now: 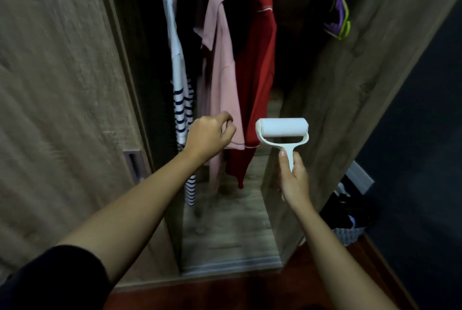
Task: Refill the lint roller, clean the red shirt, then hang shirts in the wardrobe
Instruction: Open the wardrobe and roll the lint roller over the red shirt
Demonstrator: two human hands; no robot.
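In the open wardrobe [325, 89] hang three shirts: a white one with navy stripes [181, 89] on the left, a pink one [222, 79] in the middle and the red shirt [257, 67] on the right. My left hand [208, 138] reaches to the pink shirt's lower hem, fingers loosely curled right at the cloth; whether it grips the hem is unclear. My right hand [295, 179] grips the handle of the white lint roller [282, 129], held upright with its white roll just right of the red shirt's hem.
A sliding wooden door [62, 89] with a recessed handle [133, 166] stands on the left. A purple and green item [338, 18] hangs high on the right wall. A basket of dark clothes [348, 219] sits on the floor at the right, by a dark wall.
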